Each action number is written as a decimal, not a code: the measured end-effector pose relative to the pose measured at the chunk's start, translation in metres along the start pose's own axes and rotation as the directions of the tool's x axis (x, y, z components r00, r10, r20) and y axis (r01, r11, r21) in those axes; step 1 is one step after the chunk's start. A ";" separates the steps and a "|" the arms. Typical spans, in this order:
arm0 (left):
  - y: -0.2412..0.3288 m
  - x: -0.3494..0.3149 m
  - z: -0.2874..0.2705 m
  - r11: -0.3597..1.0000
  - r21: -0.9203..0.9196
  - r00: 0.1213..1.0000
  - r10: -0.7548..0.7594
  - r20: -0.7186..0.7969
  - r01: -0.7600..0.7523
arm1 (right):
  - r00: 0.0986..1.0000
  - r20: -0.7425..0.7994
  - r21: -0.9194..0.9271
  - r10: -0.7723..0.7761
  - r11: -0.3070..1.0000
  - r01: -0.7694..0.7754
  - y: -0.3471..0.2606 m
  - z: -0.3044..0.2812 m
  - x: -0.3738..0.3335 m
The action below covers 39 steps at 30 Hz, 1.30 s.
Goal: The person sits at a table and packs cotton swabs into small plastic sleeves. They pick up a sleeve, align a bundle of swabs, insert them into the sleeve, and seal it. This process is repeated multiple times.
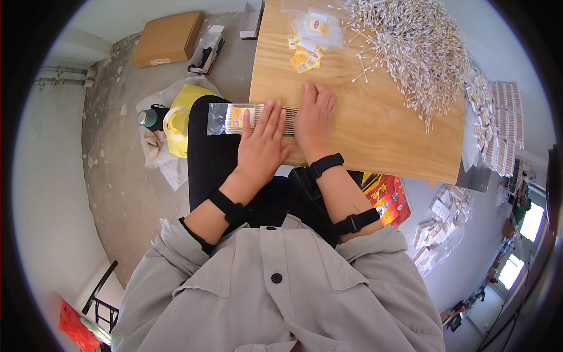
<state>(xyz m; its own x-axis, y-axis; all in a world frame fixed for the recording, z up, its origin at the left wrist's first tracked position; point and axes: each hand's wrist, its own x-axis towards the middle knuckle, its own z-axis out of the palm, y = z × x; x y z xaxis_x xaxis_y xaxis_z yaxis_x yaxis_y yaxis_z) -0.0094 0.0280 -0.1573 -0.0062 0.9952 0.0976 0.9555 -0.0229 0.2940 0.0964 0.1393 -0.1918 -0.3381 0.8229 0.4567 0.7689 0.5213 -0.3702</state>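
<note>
A clear plastic bag of cotton swabs (231, 119) with a yellow-and-white label card lies across the left edge of the wooden table (375, 129). Its empty clear end sticks out over the edge to the left. My left hand (261, 144) rests flat on the bag, fingers stretched and partly covering the label. My right hand (315, 120) stands against the right end of the swabs, fingers extended, slightly bent and pointing away from me. It hides that end of the bag. Neither hand is wrapped around the bag.
Loose cotton swabs (416, 53) form a big heap at the far right of the table. Yellow label cards (306, 60) and clear bags (329, 34) lie at the far left. Filled packs (501, 123) stack beyond the right edge. A carton (168, 39) and yellow bag (185, 111) are on the floor.
</note>
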 end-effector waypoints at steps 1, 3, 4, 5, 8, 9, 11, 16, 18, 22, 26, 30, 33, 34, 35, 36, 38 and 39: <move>0.001 -0.001 -0.001 1.000 -0.018 1.000 -0.002 0.016 0.003 | 1.000 0.002 -0.006 0.005 1.000 -0.005 0.001 0.001 -0.001; -0.009 0.004 -0.013 0.997 -0.045 0.987 -0.064 -0.149 0.058 | 1.000 0.001 -0.016 0.011 1.000 -0.011 0.003 0.003 -0.001; -0.018 0.006 -0.022 0.995 -0.063 0.969 -0.094 -0.227 0.081 | 1.000 0.000 -0.021 0.011 1.000 -0.011 0.003 0.002 -0.002; -0.035 0.006 -0.030 0.992 -0.060 0.942 -0.122 -0.314 0.109 | 1.000 -0.002 -0.027 0.013 1.000 -0.013 0.003 0.002 -0.003; -0.082 0.003 -0.019 0.870 -0.372 0.822 -0.452 -0.345 0.322 | 1.000 0.003 -0.044 -0.008 0.999 0.008 -0.001 -0.002 0.000; -0.094 0.000 -0.010 0.765 -0.494 0.774 -0.580 -0.253 0.413 | 1.000 0.009 -0.032 -0.001 0.999 0.001 -0.003 -0.001 0.000; -0.110 -0.003 0.009 0.428 -0.771 0.685 -0.728 0.016 0.472 | 1.000 0.020 -0.016 0.018 1.000 -0.018 -0.004 -0.001 0.000; -0.098 0.003 0.023 -0.287 -0.895 0.633 -0.634 0.446 0.343 | 1.000 0.009 -0.026 -0.009 1.000 0.009 -0.002 -0.002 0.000; -0.099 0.002 0.030 -0.309 -0.891 0.645 -0.615 0.454 0.333 | 1.000 0.004 -0.033 -0.014 0.999 0.014 -0.001 -0.001 0.000; -0.099 0.002 0.040 -0.347 -0.871 0.639 -0.592 0.491 0.347 | 1.000 0.008 -0.043 -0.027 0.999 0.027 0.000 0.002 0.000; -0.098 0.001 0.047 -0.416 -0.847 0.655 -0.545 0.523 0.330 | 0.999 -0.009 -0.030 -0.037 0.999 0.036 -0.001 0.002 0.000; -0.101 -0.001 0.054 -0.460 -0.840 0.708 -0.488 0.510 0.288 | 1.000 0.009 -0.029 -0.028 0.999 0.029 -0.005 0.007 0.000; -0.098 0.000 0.054 -0.488 -0.833 0.693 -0.507 0.512 0.259 | 0.999 0.035 -0.014 -0.022 1.000 0.022 -0.009 0.009 0.000; -0.099 -0.001 0.055 -0.494 -0.834 0.700 -0.506 0.505 0.245 | 0.999 0.034 -0.016 -0.026 1.000 0.026 -0.012 0.011 0.000; -0.099 -0.001 0.056 -0.499 -0.835 0.706 -0.505 0.497 0.231 | 0.999 0.034 -0.019 -0.030 0.999 0.030 -0.015 0.011 0.000; -0.100 0.000 0.056 -0.503 -0.835 0.710 -0.504 0.492 0.221 | 0.999 0.034 -0.021 -0.031 0.999 0.032 -0.016 0.012 0.001; -0.100 0.000 0.055 -0.493 -0.843 0.697 -0.527 0.486 0.215 | 0.999 0.035 -0.023 -0.035 0.999 0.036 -0.018 0.015 0.002; -0.099 0.001 0.054 -0.489 -0.847 0.691 -0.538 0.482 0.211 | 0.998 0.048 -0.012 -0.028 1.000 0.028 -0.020 0.014 0.002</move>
<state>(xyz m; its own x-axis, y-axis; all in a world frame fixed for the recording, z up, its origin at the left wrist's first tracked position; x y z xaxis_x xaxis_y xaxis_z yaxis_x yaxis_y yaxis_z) -0.0882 0.0359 -0.2375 -0.3760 0.7461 -0.5494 -0.7179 0.1403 0.6819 0.0725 0.1334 -0.1953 -0.3849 0.8182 0.4272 0.7656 0.5415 -0.3472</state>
